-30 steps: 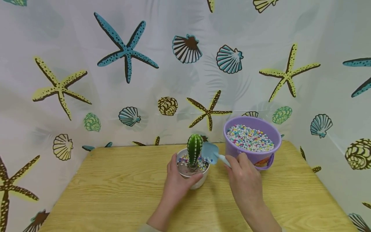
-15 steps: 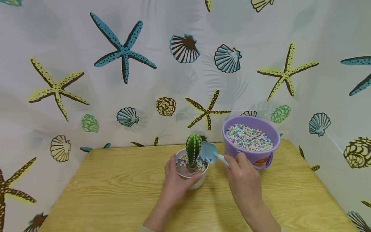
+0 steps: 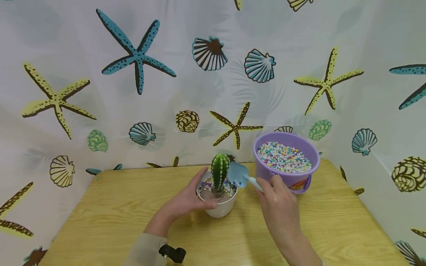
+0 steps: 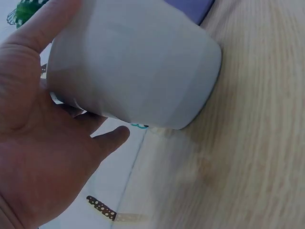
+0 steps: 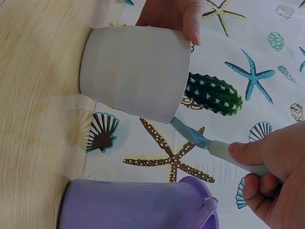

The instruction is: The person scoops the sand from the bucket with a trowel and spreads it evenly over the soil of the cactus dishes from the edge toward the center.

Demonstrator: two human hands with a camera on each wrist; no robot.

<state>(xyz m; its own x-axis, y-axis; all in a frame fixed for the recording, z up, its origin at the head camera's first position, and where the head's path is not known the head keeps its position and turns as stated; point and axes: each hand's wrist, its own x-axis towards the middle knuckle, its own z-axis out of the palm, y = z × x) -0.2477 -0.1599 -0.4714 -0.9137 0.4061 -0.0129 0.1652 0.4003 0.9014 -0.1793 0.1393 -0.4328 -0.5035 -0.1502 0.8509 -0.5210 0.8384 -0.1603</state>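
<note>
A white flower pot [image 3: 222, 210] with a green cactus [image 3: 219, 171] stands on the table. Coloured pebbles [image 3: 229, 188] cover part of the grey surface around its stem. My left hand [image 3: 186, 199] holds the pot from the left, thumb at the near rim and fingers around the far side. In the left wrist view its thumb crosses near the rim of the pot [image 4: 133, 62]. My right hand [image 3: 279, 201] grips the handle of a small light-blue shovel [image 3: 238, 173]. The shovel's blade, with a few pebbles on it, tilts down at the pot's right rim, beside the cactus.
A purple bucket [image 3: 264, 170] full of multicoloured pebbles [image 3: 284, 158] stands at the back right, close to the shovel and right hand. Behind the wooden table [image 3: 133, 199] hangs a white curtain [image 3: 186, 88] printed with starfish and shells.
My left hand has turned and shifted left around the pot, its forearm swinging outward so the sleeve and a black wrist strap show. The shovel has stayed at the pot's right rim.
</note>
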